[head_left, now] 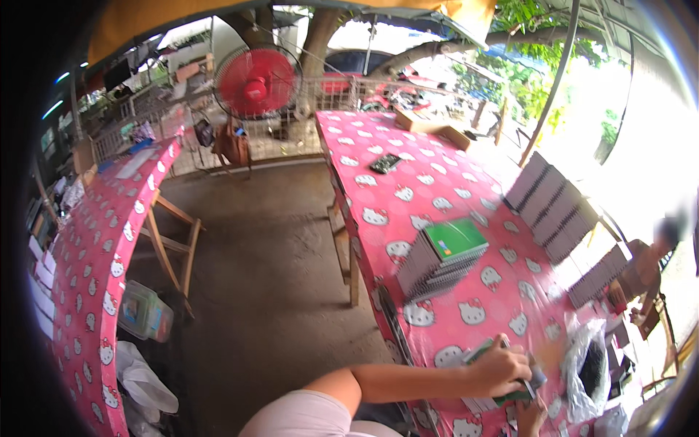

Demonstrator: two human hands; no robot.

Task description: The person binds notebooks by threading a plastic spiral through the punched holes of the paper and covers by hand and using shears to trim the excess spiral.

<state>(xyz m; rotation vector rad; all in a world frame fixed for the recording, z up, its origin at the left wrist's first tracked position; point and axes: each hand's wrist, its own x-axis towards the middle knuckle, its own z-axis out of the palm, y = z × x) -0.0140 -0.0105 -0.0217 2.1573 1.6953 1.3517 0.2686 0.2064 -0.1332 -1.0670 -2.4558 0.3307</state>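
A long worktop (437, 211) runs away from the person, covered with a pink cloth printed with white cat faces. On it lies a slanted stack of notebooks (440, 262) with a green cover on top. Further right, rows of grey notebooks (553, 207) stand on edge, and another row (601, 275) is nearer. A dark flat device (384, 163) lies near the far end, and brown boxes (429, 125) beyond it. A clear plastic bag (586, 368) with dark contents lies at the near end.

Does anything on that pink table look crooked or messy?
Yes: the stack of green-covered notebooks in the middle of the pink table leans, its layers fanned out sideways rather than squared. Nothing looks spilled or broken.
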